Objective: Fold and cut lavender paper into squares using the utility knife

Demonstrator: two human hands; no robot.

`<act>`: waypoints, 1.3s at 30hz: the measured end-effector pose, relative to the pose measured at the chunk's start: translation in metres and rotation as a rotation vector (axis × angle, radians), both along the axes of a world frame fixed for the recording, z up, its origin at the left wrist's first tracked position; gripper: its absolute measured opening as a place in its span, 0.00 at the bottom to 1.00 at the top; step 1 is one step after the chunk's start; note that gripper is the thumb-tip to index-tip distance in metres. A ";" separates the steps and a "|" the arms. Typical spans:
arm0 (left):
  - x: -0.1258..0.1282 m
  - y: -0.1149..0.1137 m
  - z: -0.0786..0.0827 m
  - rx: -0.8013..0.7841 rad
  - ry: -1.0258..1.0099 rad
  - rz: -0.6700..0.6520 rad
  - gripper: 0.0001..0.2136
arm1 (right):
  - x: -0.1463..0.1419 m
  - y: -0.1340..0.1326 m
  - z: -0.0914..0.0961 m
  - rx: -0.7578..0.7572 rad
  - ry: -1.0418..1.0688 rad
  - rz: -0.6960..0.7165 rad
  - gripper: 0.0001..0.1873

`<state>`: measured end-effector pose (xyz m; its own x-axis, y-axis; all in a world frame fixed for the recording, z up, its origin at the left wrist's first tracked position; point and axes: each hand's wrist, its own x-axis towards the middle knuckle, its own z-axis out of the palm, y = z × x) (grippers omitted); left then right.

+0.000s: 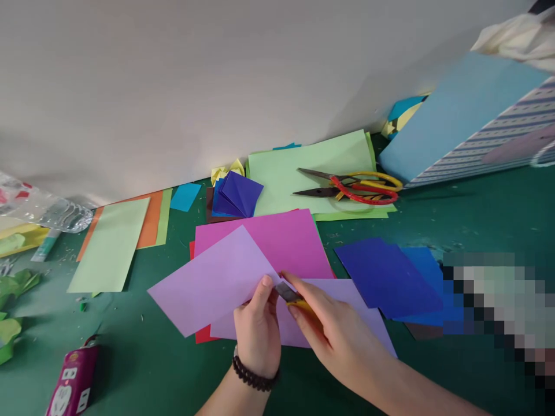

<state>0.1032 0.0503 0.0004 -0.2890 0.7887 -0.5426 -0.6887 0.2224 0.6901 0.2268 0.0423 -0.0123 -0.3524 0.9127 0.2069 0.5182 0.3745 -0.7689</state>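
Note:
My left hand [256,329], with a dark bead bracelet at the wrist, pinches the edge of a lilac paper sheet [212,280] that lies folded over a pink sheet [286,240]. My right hand [333,329] is closed round a yellow utility knife [291,296]. Its blade tip sits at the lilac paper's fold, right beside my left thumb. A second lilac layer [347,294] spreads under my right hand.
Red and yellow scissors [359,186] lie on pale green paper [303,173]. Dark blue sheets [390,277] lie right of my hands, folded blue paper [236,193] behind. Green and orange sheets [117,240] sit left, a power strip [73,384] bottom left, a patterned box [477,127] far right.

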 end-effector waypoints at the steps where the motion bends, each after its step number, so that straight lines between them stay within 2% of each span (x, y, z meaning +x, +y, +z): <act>1: -0.001 0.000 -0.001 -0.003 -0.021 -0.005 0.10 | 0.000 0.000 -0.001 0.010 -0.008 -0.002 0.23; 15: -0.003 0.003 0.004 -0.026 -0.132 -0.010 0.09 | 0.002 -0.001 0.002 -0.021 -0.068 0.020 0.17; 21: -0.004 0.003 0.004 -0.018 -0.193 -0.033 0.09 | 0.005 0.000 0.007 -0.089 -0.080 0.022 0.16; 39: -0.006 0.003 0.005 -0.072 -0.160 -0.053 0.09 | 0.008 0.002 0.007 -0.176 -0.002 0.059 0.15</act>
